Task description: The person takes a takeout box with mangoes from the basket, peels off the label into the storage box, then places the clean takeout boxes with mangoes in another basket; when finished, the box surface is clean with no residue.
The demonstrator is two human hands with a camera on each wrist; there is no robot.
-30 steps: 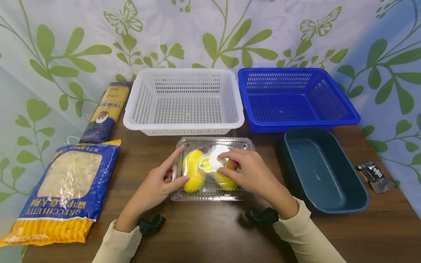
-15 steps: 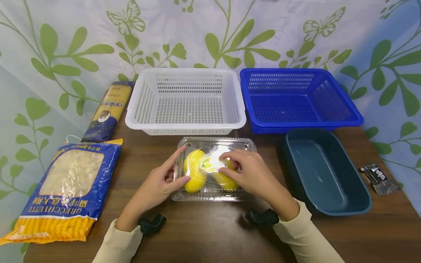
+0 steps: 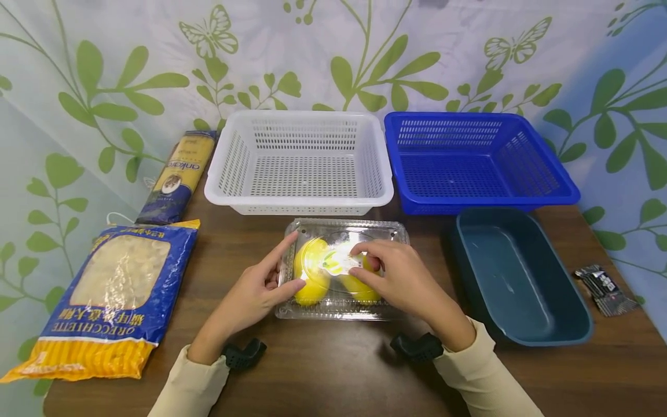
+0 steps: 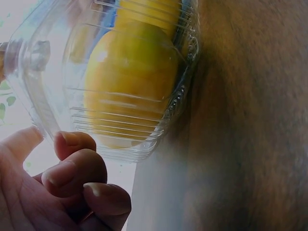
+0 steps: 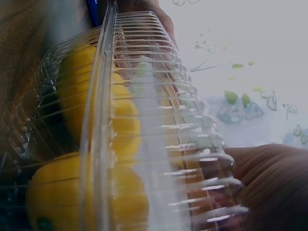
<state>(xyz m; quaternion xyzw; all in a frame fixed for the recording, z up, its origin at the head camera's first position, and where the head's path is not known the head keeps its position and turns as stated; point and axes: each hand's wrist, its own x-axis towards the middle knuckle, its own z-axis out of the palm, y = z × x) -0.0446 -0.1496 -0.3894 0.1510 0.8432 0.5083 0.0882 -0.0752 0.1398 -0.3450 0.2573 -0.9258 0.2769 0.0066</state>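
A clear plastic clamshell box [image 3: 341, 313] lies on the table, with several yellow fruits [image 3: 311, 293] that look like lemons inside. On its lid is a white label [image 3: 333, 262] printed with yellow fruit and a green leaf. My left hand [image 3: 256, 294] holds the box's left end between spread thumb and forefinger; in the left wrist view its other fingers [image 4: 74, 173] are curled beside the ribbed wall. My right hand [image 3: 398, 275] is bent over the lid, thumb and forefinger tips apart at the label's right edge. Whether they pinch anything, I cannot tell.
Behind the box stand a white basket [image 3: 299, 202] and a blue basket [image 3: 484, 202]. A dark teal tub [image 3: 526, 289] is at the right, beside a small black packet [image 3: 607, 291]. An orecchiette bag [image 3: 112, 295] and a blue-gold pasta pack [image 3: 177, 176] lie left. A patterned cloth [image 3: 385, 35] hangs behind.
The head view has shifted a little, so everything appears slightly further right and lower. Both hands keep the same pose on the box.
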